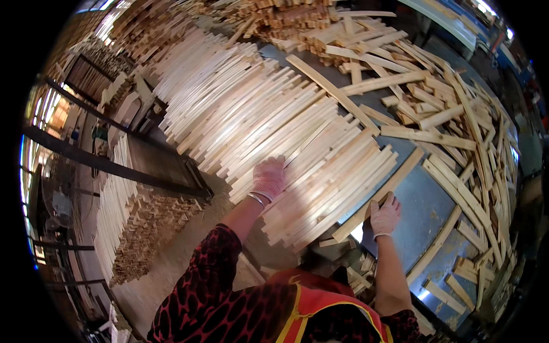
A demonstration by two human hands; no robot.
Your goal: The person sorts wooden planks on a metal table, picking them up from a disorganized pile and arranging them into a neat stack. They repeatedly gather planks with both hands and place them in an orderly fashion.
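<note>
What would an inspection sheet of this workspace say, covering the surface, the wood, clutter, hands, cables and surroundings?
Surface: blue-grey metal table, partly bare between pieces of wood.
Job's things: pale wood strips laid side by side in a broad row, ends uneven; one loose strip lies apart, right of them.
Clutter: jumbled pile of strips on the right, crossing at many angles.
Hands: both gloved; the left hand rests on the row, the right hand is at the loose strip, grip unclear.
Cables: nothing seen.
Surroundings: stacked wood and dark metal rails on the left.
</note>
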